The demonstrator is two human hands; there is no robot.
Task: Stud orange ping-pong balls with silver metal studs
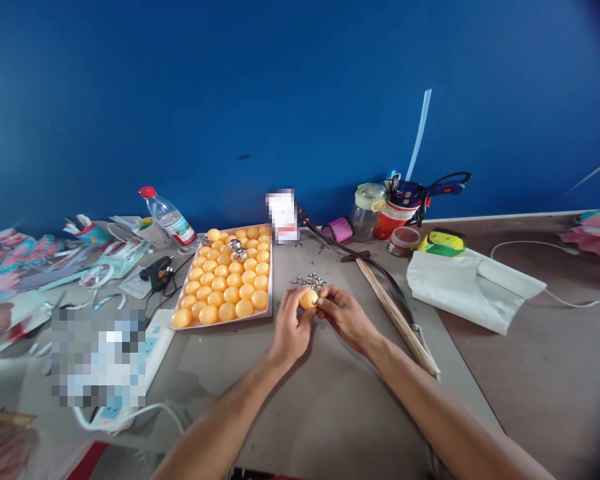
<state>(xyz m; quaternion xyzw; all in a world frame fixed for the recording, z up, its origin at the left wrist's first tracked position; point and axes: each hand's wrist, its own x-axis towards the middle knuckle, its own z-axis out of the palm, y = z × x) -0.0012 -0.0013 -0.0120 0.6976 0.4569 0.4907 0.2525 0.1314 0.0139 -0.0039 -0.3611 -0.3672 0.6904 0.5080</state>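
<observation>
An orange ping-pong ball [309,299] is gripped in the fingers of my left hand [293,327]. My right hand [344,313] pinches at the ball's right side, where a tiny dark spot shows between thumb and finger; what it is I cannot make out. Just beyond both hands lies a small heap of shiny metal pieces [310,281] on the grey tabletop. To the left, a shallow box [271,280] is filled with rows of orange balls [231,294], and a couple of silvery studded balls [239,253] rest on top of them.
Left stand a water bottle [173,220], a black glue gun [156,269] and a white power strip [153,350] with cords. On the right are a wooden stick [395,313], a jar [369,213], red cups [396,219] and a white sheet [465,290]. A blue wall rises behind.
</observation>
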